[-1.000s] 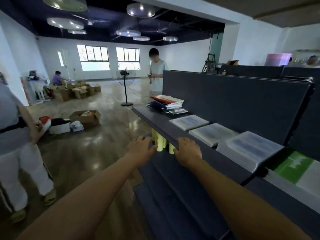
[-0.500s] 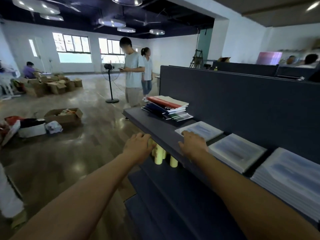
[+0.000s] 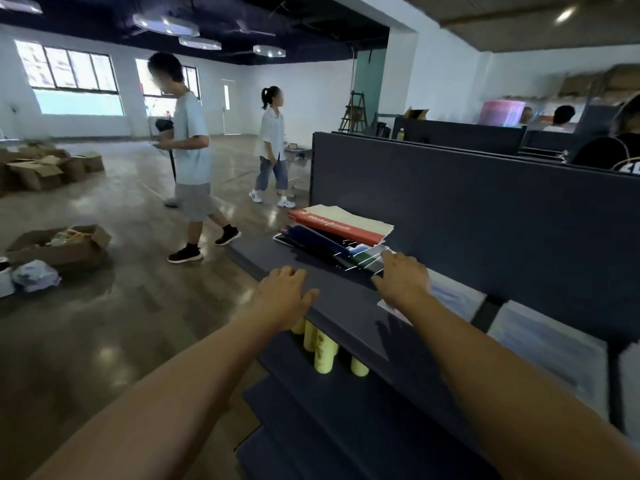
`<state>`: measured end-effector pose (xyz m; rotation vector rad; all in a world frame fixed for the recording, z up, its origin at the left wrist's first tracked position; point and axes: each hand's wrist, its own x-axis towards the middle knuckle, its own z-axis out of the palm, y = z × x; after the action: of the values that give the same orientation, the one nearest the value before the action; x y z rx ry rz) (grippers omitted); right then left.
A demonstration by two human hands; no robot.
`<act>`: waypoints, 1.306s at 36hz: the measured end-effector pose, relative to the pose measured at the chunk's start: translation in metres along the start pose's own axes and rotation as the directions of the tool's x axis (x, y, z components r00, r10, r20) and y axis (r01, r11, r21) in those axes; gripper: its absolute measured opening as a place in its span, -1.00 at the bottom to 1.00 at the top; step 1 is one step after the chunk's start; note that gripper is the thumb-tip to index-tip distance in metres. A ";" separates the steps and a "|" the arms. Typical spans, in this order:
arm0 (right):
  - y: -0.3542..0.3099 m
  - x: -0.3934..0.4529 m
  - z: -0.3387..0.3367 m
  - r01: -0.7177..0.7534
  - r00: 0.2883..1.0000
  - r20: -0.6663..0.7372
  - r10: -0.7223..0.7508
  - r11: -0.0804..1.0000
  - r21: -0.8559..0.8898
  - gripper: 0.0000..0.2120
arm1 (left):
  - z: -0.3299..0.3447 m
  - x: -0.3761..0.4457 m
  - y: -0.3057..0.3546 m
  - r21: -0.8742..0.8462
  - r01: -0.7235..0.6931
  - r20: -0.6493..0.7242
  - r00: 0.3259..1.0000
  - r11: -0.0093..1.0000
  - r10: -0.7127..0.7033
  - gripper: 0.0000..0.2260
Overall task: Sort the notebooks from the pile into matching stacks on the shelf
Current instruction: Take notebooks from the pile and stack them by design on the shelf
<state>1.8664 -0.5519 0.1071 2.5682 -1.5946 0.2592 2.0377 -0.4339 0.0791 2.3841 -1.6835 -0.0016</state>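
A mixed pile of notebooks [image 3: 337,237] lies at the far end of the dark shelf [image 3: 343,308], topped by a red and cream one. My left hand [image 3: 285,296] hovers flat over the shelf's front edge, fingers apart, holding nothing. My right hand [image 3: 403,280] is stretched out with its fingertips at the near corner of the pile, above a pale blue notebook stack [image 3: 446,301]. A second pale blue stack [image 3: 550,344] lies further right on the shelf.
Yellow cylinders [image 3: 323,351] stand on the lower shelf under my left hand. Two people [image 3: 190,157] walk across the glossy floor behind the shelf end. Open cardboard boxes [image 3: 57,245] sit on the floor at the left. A dark back panel [image 3: 485,209] rises behind the shelf.
Both hands have moved along the shelf toward the mixed pile; the right hand now reaches its near corner. The two people have walked closer.
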 end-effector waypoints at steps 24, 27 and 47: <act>-0.019 0.127 0.022 0.194 0.981 0.026 -0.193 0.965 -0.177 -0.44 | 0.025 0.133 -0.012 -0.041 -0.108 0.005 0.994 0.993 0.109 -0.55; -0.022 0.129 0.023 0.177 0.984 0.048 -0.173 0.978 -0.112 -0.39 | 0.023 0.139 -0.018 -0.043 -0.121 0.004 0.993 0.992 0.121 -0.55; -0.023 0.078 -0.005 0.140 0.978 -0.110 -0.176 0.951 -0.276 -0.33 | 0.019 0.135 -0.015 -0.080 -0.270 -0.018 0.963 0.960 0.269 -0.56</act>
<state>1.9208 -0.6095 0.1274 2.3981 -1.2729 0.1819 2.0955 -0.5582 0.0746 2.0761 -1.9511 -0.0173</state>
